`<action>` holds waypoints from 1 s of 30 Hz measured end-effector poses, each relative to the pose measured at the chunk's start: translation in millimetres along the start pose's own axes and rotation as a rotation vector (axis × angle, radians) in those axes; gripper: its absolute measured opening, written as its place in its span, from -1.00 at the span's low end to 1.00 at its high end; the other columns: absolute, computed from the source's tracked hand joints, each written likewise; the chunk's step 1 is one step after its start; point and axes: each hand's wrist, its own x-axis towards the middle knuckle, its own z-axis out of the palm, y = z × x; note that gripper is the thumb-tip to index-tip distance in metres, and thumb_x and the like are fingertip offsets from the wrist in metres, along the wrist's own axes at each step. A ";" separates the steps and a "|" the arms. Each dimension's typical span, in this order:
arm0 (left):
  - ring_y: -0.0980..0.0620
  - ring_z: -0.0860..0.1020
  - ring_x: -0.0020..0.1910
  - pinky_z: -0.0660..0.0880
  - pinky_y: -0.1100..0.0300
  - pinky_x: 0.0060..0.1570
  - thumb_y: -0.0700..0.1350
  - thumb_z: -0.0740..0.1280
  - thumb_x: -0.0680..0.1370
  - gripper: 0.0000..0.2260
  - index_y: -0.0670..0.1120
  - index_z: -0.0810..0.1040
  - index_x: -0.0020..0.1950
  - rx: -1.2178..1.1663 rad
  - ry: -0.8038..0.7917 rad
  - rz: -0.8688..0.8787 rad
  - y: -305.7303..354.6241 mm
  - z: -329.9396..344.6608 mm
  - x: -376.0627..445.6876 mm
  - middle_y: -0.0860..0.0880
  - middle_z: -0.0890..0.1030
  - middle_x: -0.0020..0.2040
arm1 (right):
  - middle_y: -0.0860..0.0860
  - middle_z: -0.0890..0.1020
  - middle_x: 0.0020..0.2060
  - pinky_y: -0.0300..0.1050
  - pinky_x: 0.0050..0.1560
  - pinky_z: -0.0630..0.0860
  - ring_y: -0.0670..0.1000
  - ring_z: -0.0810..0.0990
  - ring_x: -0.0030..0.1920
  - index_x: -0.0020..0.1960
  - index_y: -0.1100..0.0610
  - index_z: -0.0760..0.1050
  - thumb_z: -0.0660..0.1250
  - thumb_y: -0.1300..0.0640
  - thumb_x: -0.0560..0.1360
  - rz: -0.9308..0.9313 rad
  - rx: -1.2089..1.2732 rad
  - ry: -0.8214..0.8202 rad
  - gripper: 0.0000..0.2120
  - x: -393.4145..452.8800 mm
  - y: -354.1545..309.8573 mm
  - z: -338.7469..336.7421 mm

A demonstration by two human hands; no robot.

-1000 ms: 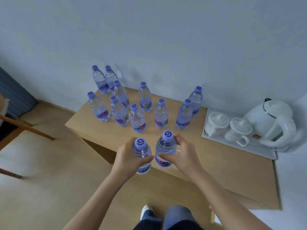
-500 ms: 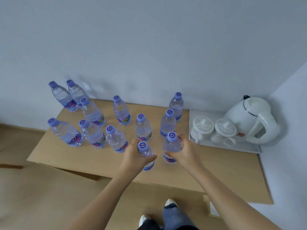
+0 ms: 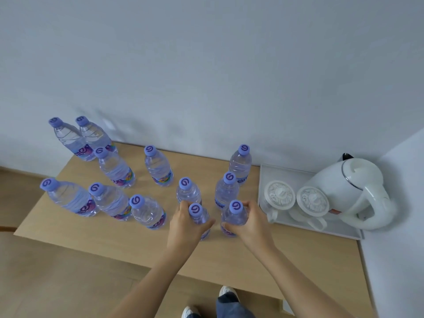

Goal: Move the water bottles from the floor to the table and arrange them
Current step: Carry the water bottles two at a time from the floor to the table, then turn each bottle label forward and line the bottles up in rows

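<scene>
Purple-capped bottles (image 3: pixel 198 216) (image 3: pixel 234 218), one gripped in each hand, now appear to stand on the desk (image 3: pixel 298 253) rather than hover. Left hand (image 3: pixel 183 228) and right hand (image 3: pixel 252 226) fingers wrap them beside ten already placed; release follows.

Twelve clear water bottles with purple caps and colourful labels, all upright on the wooden bench (image 3: pixel 298 255). Ten standing free in loose rows toward the wall. Two nearest the front edge, side by side and slightly apart: left bottle (image 3: pixel 199 217) gripped around its shoulder, right bottle (image 3: pixel 234 218) likewise gripped.
</scene>
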 end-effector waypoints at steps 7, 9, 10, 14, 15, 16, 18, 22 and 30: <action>0.14 0.47 -0.19 0.36 0.35 -0.26 -0.05 0.62 0.26 -0.52 0.06 0.31 -0.15 -0.009 0.014 0.053 -6.5 -1.2 -5.7 0.06 0.48 -0.17 | -0.08 0.55 -0.12 -0.09 -0.13 0.55 -0.06 0.59 -0.07 -0.05 0.03 0.35 0.58 0.07 0.21 -0.046 -0.025 -0.034 -0.52 7.1 2.9 1.0; 0.15 0.47 -0.15 0.36 0.34 -0.22 -0.05 0.61 0.27 -0.53 0.08 0.32 -0.13 -0.019 -0.023 0.068 -8.3 -3.9 -6.1 0.08 0.48 -0.16 | -0.11 0.54 -0.10 -0.17 -0.10 0.52 -0.04 0.57 -0.02 0.00 0.02 0.36 0.62 0.06 0.19 -0.066 -0.038 -0.065 -0.47 7.5 1.1 -2.3; 0.16 0.46 -0.13 0.35 0.35 -0.21 -0.04 0.61 0.28 -0.55 0.08 0.33 -0.11 -0.020 -0.043 0.071 -8.7 -5.4 -5.9 0.09 0.48 -0.14 | -0.14 0.53 -0.07 -0.21 -0.07 0.50 -0.05 0.56 0.02 0.07 0.01 0.38 0.64 0.01 0.17 -0.088 -0.040 -0.080 -0.40 6.9 -0.9 -4.4; 0.16 0.45 0.05 0.34 0.34 -0.01 0.12 0.55 0.32 -0.44 -0.02 0.39 0.19 -0.023 -0.090 0.025 -6.0 -16.1 -7.4 0.11 0.49 0.08 | -0.19 0.45 0.14 -0.26 0.08 0.36 -0.17 0.44 0.14 0.37 -0.02 0.34 0.55 -0.21 0.27 -0.223 -0.102 -0.050 -0.23 -1.9 -25.2 -11.9; 0.18 0.42 0.14 0.32 0.32 0.07 0.14 0.53 0.34 -0.37 -0.03 0.35 0.28 -0.038 -0.087 0.009 -5.3 -19.8 -8.1 0.12 0.46 0.16 | -0.19 0.45 0.15 -0.31 0.06 0.33 -0.17 0.44 0.13 0.36 0.01 0.38 0.53 -0.17 0.33 -0.286 -0.131 -0.022 -0.31 -2.3 -34.2 -11.6; 0.20 0.39 0.22 0.32 0.29 0.14 0.17 0.51 0.36 -0.33 -0.02 0.32 0.34 -0.049 -0.077 0.008 -4.1 -24.0 -9.0 0.13 0.43 0.23 | -0.17 0.47 0.14 -0.35 0.02 0.31 -0.15 0.47 0.13 0.33 0.04 0.43 0.50 -0.11 0.40 -0.348 -0.163 -0.011 -0.42 -2.0 -44.9 -10.6; 0.21 0.36 0.30 0.33 0.25 0.23 0.23 0.46 0.38 -0.32 0.01 0.29 0.38 -0.057 -0.058 0.018 -0.9 -32.6 -11.0 0.15 0.40 0.30 | -0.13 0.51 0.18 -0.38 -0.02 0.31 -0.09 0.52 0.16 0.30 0.06 0.46 0.42 -0.04 0.49 -0.429 -0.231 -0.048 -0.57 1.9 -66.8 -3.2; 0.26 0.37 0.29 0.35 0.26 0.23 0.22 0.37 0.46 -0.43 0.03 0.31 0.36 -0.053 -0.020 0.033 5.5 -50.9 -12.5 0.19 0.42 0.27 | -0.05 0.49 0.30 -0.37 0.05 0.26 -0.06 0.46 0.28 0.40 0.09 0.38 0.34 -0.03 0.55 -0.430 -0.233 -0.183 -0.54 19.2 -105.3 22.6; 0.18 0.38 0.29 0.38 0.21 0.26 -0.01 0.34 0.56 -0.56 -0.03 0.30 0.39 -0.002 0.072 0.037 5.1 -81.2 -19.2 0.13 0.40 0.30 | -0.10 0.40 -0.35 -0.25 -0.38 0.25 -0.10 0.34 -0.37 -0.26 0.02 0.29 0.52 0.04 0.33 -0.260 -0.347 -0.376 -0.63 67.6 -119.0 66.2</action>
